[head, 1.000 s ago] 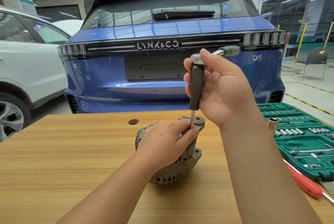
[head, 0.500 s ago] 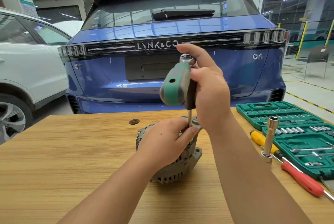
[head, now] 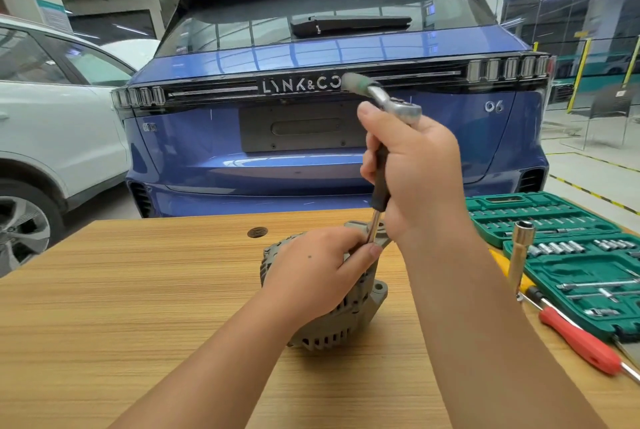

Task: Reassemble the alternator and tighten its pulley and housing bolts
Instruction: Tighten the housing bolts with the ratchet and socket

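A grey alternator point(head: 332, 328) stands on the wooden table point(head: 138, 290). My left hand point(head: 311, 276) lies over its top, thumb and fingers pinching the thin metal shaft of a driver point(head: 380, 179) where it meets the housing. My right hand point(head: 419, 172) grips the driver's dark handle, held upright. A ratchet wrench point(head: 388, 99) sits on the driver's top end, its green handle pointing up and to the left. The bolt under the shaft is hidden by my left hand.
A green socket set case point(head: 561, 220) lies open at the right. A red-handled screwdriver point(head: 581, 342), a yellow-handled one point(head: 502, 260) and an upright silver socket point(head: 521, 252) lie beside it. A blue car point(head: 311, 47) stands behind the table, a white car point(head: 52, 116) at the left.
The ratchet handle has swung round the driver's top: from pointing right, to hanging toward me, to pointing up-left now. My left hand has stayed on the alternator and shaft.
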A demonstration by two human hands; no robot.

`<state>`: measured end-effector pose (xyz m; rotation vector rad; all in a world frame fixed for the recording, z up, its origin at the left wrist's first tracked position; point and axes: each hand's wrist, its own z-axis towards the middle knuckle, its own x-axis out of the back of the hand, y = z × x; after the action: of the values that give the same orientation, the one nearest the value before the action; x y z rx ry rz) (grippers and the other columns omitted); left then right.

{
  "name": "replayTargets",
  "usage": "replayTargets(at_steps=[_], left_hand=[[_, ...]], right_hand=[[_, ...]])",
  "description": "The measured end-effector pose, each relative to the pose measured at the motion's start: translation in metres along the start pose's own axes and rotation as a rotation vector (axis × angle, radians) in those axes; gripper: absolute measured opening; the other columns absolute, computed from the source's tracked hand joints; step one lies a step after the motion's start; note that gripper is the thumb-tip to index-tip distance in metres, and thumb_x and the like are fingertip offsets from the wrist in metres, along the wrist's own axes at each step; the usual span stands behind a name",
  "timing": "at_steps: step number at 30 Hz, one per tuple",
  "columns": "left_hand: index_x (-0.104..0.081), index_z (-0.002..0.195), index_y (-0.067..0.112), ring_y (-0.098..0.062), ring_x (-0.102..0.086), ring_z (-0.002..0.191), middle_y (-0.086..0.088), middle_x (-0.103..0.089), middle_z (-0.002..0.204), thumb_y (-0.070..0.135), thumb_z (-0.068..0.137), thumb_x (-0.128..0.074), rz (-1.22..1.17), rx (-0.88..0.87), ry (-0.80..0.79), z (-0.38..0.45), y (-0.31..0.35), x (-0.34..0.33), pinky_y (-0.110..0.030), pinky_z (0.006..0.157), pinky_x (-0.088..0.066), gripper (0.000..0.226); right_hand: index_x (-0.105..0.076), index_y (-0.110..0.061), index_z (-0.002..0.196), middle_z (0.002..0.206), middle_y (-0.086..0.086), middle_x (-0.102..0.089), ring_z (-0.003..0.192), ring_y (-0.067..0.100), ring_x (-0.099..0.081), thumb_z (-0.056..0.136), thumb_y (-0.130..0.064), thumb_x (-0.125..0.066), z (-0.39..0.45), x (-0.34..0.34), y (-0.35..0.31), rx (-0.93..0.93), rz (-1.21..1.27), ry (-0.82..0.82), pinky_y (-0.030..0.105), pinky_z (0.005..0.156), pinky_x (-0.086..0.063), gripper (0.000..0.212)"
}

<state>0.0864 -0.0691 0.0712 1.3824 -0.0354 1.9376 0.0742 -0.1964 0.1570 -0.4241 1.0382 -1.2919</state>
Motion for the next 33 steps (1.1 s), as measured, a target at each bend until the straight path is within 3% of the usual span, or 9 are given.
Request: replayTargets(at_steps=[4,8,11,15,19,23,28,31,33], left_hand=[[-0.05,0.074,0.031,-0.005,-0.053,0.082,0.012,-0.055,0.069,0.053,0.104,-0.044,0.011,-0.013,0.017,0.001,-0.003,-0.001,-0.031,0.056,-0.036,0.038],[-0.048,0.072,0.034,-0.001,-0.053,0.081,0.018,-0.058,0.072,0.055,0.103,-0.043,0.014,-0.012,0.022,0.001,-0.002,-0.003,-0.031,0.055,-0.033,0.038],[-0.045,0.068,0.041,0.003,-0.052,0.076,0.038,-0.055,0.081,0.054,0.103,-0.045,0.005,0.004,0.019,0.0,-0.001,-0.003,-0.029,0.055,-0.03,0.038],[-0.046,0.067,0.043,0.005,-0.052,0.074,0.037,-0.055,0.076,0.056,0.1,-0.04,0.0,0.005,0.031,-0.002,0.002,0.0,-0.027,0.054,-0.027,0.036],[-0.044,0.067,0.037,0.0,-0.052,0.073,0.025,-0.057,0.07,0.062,0.094,-0.034,-0.005,0.016,0.031,-0.002,0.005,0.001,-0.027,0.054,-0.027,0.038],[-0.043,0.067,0.036,0.001,-0.052,0.074,0.024,-0.057,0.07,0.057,0.101,-0.041,0.011,0.029,0.027,-0.001,0.003,0.001,-0.027,0.055,-0.027,0.04],[-0.052,0.073,0.033,-0.001,-0.054,0.073,0.015,-0.057,0.067,0.055,0.102,-0.042,0.013,0.037,0.021,-0.001,0.003,0.0,-0.028,0.055,-0.035,0.038],[-0.059,0.081,0.034,-0.004,-0.057,0.078,0.013,-0.061,0.072,0.055,0.102,-0.043,0.011,0.028,0.007,0.0,0.002,-0.001,-0.029,0.057,-0.041,0.034],[-0.052,0.073,0.036,-0.002,-0.055,0.079,0.014,-0.058,0.07,0.057,0.1,-0.04,0.027,0.01,0.014,-0.001,0.002,0.0,-0.025,0.055,-0.033,0.036]], right_hand=[[-0.064,-0.021,0.093,0.08,-0.007,-0.067,0.062,0.011,-0.057,0.081,-0.027,-0.071,0.01,0.017,-0.011,-0.293,0.264,-0.228,0.029,0.065,-0.042,0.015],[-0.063,-0.029,0.1,0.093,0.002,-0.07,0.069,0.014,-0.064,0.088,-0.009,-0.07,0.007,0.012,-0.002,-0.122,0.188,-0.218,0.028,0.064,-0.049,0.024],[-0.061,-0.038,0.114,0.095,-0.001,-0.073,0.069,0.011,-0.064,0.095,-0.006,-0.063,0.0,0.001,0.008,0.124,-0.01,-0.241,0.026,0.065,-0.052,0.037],[-0.059,-0.036,0.116,0.095,0.006,-0.06,0.069,0.01,-0.054,0.097,0.008,-0.056,-0.003,-0.002,0.012,0.279,-0.109,-0.317,0.021,0.061,-0.049,0.048],[-0.057,-0.025,0.112,0.087,0.012,-0.053,0.064,0.014,-0.047,0.093,0.016,-0.051,-0.002,-0.003,0.012,0.22,-0.016,-0.376,0.026,0.056,-0.041,0.046],[-0.058,-0.02,0.111,0.075,0.005,-0.061,0.056,0.021,-0.05,0.079,-0.011,-0.04,0.009,0.001,0.005,0.054,0.148,-0.441,0.031,0.054,-0.036,0.037],[-0.063,-0.028,0.114,0.082,0.002,-0.063,0.065,0.016,-0.055,0.102,-0.028,-0.048,0.007,0.002,0.011,0.013,0.133,-0.346,0.026,0.056,-0.046,0.019],[-0.047,-0.021,0.132,0.072,-0.008,-0.065,0.066,0.006,-0.058,0.085,-0.041,-0.072,0.001,0.002,0.01,0.089,-0.023,-0.225,0.019,0.062,-0.047,0.057],[-0.051,-0.018,0.127,0.07,-0.01,-0.069,0.064,0.0,-0.061,0.081,-0.037,-0.078,-0.003,-0.001,0.007,0.191,-0.179,-0.069,0.014,0.062,-0.048,0.057]])
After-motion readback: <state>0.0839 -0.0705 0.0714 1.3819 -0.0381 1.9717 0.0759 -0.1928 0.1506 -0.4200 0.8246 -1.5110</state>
